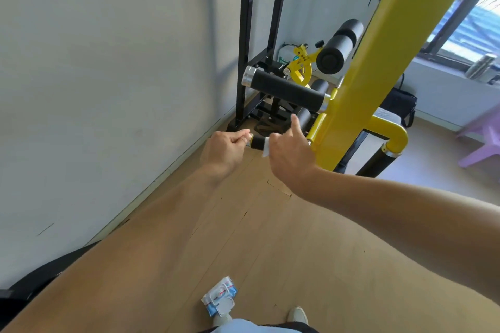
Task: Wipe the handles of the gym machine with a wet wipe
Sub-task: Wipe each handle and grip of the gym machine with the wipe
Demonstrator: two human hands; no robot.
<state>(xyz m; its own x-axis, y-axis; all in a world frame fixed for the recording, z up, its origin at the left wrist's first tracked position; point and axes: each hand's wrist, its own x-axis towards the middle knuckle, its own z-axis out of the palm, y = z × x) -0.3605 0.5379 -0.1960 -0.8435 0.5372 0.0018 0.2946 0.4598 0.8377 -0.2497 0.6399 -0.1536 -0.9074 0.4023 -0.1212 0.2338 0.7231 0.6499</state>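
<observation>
1. The lower handle is a short black foam grip with a silver end cap, sticking out level from the yellow frame.
2. A white wet wipe is wrapped round its inner part.
3. The upper handle, longer and black, sits bare above it.

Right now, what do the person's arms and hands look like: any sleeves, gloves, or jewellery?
Both forearms are bare, with no sleeves in view. The left hand and right hand are ungloved. No watch, bracelet or ring shows on either.
</observation>
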